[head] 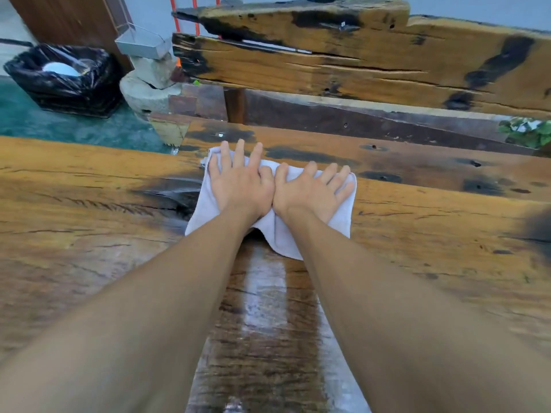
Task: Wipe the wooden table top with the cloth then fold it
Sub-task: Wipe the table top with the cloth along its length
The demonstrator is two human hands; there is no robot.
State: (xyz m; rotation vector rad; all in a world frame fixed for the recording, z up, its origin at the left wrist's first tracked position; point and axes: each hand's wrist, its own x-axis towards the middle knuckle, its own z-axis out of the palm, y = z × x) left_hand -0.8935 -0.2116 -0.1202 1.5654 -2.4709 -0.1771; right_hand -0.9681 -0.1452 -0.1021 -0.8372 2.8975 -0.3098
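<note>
A pale grey cloth [277, 234] lies spread near the far edge of the wooden table top [432, 239]. My left hand [240, 180] presses flat on the cloth's left half, fingers apart and pointing away from me. My right hand [311, 190] lies flat beside it on the right half, thumbs touching. Both palms cover most of the cloth; its near edge hangs loose in a fold between my forearms. A wet, shiny streak [265, 308] runs on the wood from the cloth back toward me.
Beyond the table stands a rough wooden bench back [343, 64] with dark patches. A bin lined with a black bag [59, 76] sits on the green floor at far left, next to a stone block [149, 90]. Green leaves [527, 132] show at the right.
</note>
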